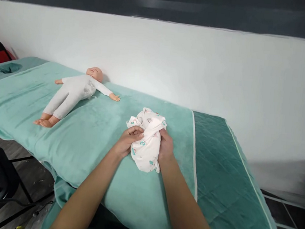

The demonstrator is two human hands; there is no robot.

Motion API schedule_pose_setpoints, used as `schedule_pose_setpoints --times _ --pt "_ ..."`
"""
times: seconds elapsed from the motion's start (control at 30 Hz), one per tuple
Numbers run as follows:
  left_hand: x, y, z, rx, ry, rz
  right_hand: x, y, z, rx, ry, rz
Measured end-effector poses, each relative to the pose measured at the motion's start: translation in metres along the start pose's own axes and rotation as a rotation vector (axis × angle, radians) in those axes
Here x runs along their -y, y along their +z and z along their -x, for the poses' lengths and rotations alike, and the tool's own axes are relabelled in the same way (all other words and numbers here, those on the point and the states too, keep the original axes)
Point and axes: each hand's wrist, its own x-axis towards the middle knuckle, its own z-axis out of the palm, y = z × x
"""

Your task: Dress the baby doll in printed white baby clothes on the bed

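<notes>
Both sides of the bunched printed white cloth are held here, left hand pinching one, right hand gripping the other! It's right of the baby doll and nearer the camera, over the teal blanket. Careful now: if either grip slackens, those loose folds could well slump open, and an uneven pull from one side might twist them.

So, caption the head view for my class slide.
Left hand and right hand hold a printed white cloth; a doll lies on the green cover.
</notes>
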Motion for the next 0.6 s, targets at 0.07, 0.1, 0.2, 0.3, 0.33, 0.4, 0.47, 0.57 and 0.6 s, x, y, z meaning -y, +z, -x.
schedule_pose_setpoints --times 0.07,0.1,0.2,0.3,0.33,0.4,0.47,0.57,0.6 --pt "0.003 -0.001 0.002 0.033 -0.048 -0.039 0.007 0.005 0.004 0.000 -0.008 -0.030" --pt "0.004 -0.002 0.003 0.056 -0.076 -0.055 0.010 0.008 0.006 0.009 -0.002 -0.042" --pt "0.011 -0.004 0.004 0.053 -0.115 -0.108 0.017 0.012 0.009 0.046 0.002 -0.050" --pt "0.017 -0.001 0.004 -0.038 -0.027 -0.149 0.020 0.008 0.009 0.070 -0.011 0.001" --pt "0.018 0.000 0.004 -0.062 0.017 -0.153 0.021 0.006 0.009 0.086 -0.021 0.022" --pt "0.018 0.002 0.004 -0.074 0.098 -0.145 0.023 0.002 0.009 0.136 -0.044 0.062" --pt "0.016 0.004 0.005 -0.049 0.124 -0.153 0.027 -0.001 0.010 0.201 -0.054 0.105" --pt "0.012 0.005 0.008 -0.008 0.099 -0.197 0.036 -0.002 0.014 0.334 -0.010 0.256" --pt "0.011 0.006 0.008 -0.007 0.089 -0.207 0.040 -0.003 0.015 0.390 0.017 0.323"
